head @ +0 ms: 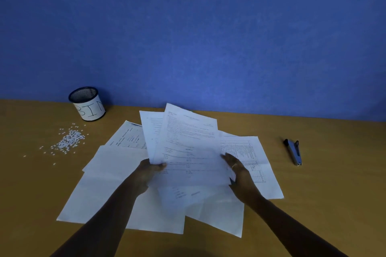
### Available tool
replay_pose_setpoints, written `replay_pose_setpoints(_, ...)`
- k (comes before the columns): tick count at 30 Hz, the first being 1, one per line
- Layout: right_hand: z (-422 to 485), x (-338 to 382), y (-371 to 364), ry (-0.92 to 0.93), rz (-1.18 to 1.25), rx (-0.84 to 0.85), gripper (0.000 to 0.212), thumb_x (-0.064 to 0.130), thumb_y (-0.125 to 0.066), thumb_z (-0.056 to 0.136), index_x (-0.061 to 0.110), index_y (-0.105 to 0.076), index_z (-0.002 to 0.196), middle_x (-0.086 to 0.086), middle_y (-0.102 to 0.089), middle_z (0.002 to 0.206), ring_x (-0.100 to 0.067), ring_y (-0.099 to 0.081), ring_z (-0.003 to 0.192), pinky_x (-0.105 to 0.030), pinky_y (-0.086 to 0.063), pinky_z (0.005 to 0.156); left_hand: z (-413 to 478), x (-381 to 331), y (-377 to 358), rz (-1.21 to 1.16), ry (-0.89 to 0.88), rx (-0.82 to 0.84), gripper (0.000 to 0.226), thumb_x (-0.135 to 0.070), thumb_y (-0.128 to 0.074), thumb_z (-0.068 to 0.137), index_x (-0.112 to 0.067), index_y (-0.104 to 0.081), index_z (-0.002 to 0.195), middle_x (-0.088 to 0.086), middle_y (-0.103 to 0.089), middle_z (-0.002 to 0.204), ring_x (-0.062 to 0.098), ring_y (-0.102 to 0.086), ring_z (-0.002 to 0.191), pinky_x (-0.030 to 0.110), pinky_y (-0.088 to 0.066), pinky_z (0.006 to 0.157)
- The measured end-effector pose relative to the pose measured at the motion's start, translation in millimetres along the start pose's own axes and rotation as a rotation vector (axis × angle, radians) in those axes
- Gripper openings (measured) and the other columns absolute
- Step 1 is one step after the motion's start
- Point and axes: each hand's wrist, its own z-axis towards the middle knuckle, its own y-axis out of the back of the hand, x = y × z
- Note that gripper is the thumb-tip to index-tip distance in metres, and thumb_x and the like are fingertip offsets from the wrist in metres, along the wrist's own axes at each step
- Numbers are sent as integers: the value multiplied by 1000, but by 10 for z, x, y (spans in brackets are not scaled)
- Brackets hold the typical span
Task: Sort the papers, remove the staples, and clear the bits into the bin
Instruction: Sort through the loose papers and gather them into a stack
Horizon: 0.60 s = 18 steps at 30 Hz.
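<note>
Papers (188, 148) — in left hand (149, 171).

Only one thing is actually readable here: the bin (87, 104), a black mesh cup with a white paper wrap around it, has "BIN" handwritten on that wrap in big dark capital letters, the B partly curving out of sight around the left side. The papers (188, 148) spread across the tabletop (313, 204) carry plenty of printed text, paragraphs on the raised sheets and a grid table on the sheet at the right (250, 158), but all of it is too small and blurry to make out any words or numbers.
</note>
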Motion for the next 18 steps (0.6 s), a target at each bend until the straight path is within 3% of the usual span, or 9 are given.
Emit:
replay_pose_setpoints(3, 58, 44, 73, -287, 366, -97, 41, 23, -46, 95, 21, -39, 135, 7, -46, 124, -18, -47, 117, -31, -39, 98, -45, 2, -32, -49, -14, 50, 42, -15, -67, 71, -9, -55, 111, 20, -57, 121, 39, -55, 108, 44, -52, 78)
replay_pose_setpoints(5, 104, -13, 108, -451, 505, -63, 49, 51, -39, 90, 21, -52, 127, 2, -57, 125, -21, -55, 112, -41, -43, 100, -76, -9, -82, -67, -21, 80, 47, -21, -64, 69, -11, -54, 113, 18, -58, 120, 40, -53, 111, 44, -52, 78)
replay_pose_setpoints(7, 146, -8, 154, -572, 603, -9, 54, 60, -29, 89, 24, -61, 114, -4, -64, 117, -27, -59, 108, -45, -46, 96, -107, -31, -122, -35, -10, 93, 49, -26, -63, 69, -13, -53, 116, 16, -58, 121, 38, -53, 113, 46, -51, 81)
replay_pose_setpoints(9, 173, 30, 213, -612, 622, 58, 54, 60, -23, 91, 25, -62, 106, -4, -66, 110, -26, -61, 102, -37, -48, 82, -132, -59, -150, 18, 14, 96, 48, -29, -63, 70, -15, -53, 115, 13, -60, 120, 35, -53, 112, 47, -49, 85)
replay_pose_setpoints(12, 169, 63, 294, -583, 675, 121, 47, 54, -35, 91, 20, -61, 108, -5, -68, 105, -25, -64, 98, -33, -52, 73, -143, -89, -178, 97, 38, 73, 35, -24, -62, 85, -15, -52, 117, 12, -60, 118, 33, -55, 108, 43, -50, 80)
replay_pose_setpoints(15, 164, 29, 285, -516, 688, 117, 38, 40, -60, 81, 19, -62, 113, -5, -68, 112, -27, -63, 104, -44, -53, 90, -161, -104, -194, 156, 60, 54, 31, -22, -56, 90, -13, -51, 119, 12, -61, 117, 33, -57, 106, 44, -51, 81)
replay_pose_setpoints(18, 166, 16, 233, -467, 645, 103, 28, 18, -63, 85, 17, -62, 113, -10, -64, 119, -33, -61, 107, -53, -46, 97, -202, -126, -216, 204, 84, 58, 34, -21, -58, 88, -13, -51, 120, 12, -61, 118, 34, -57, 106, 46, -50, 84)
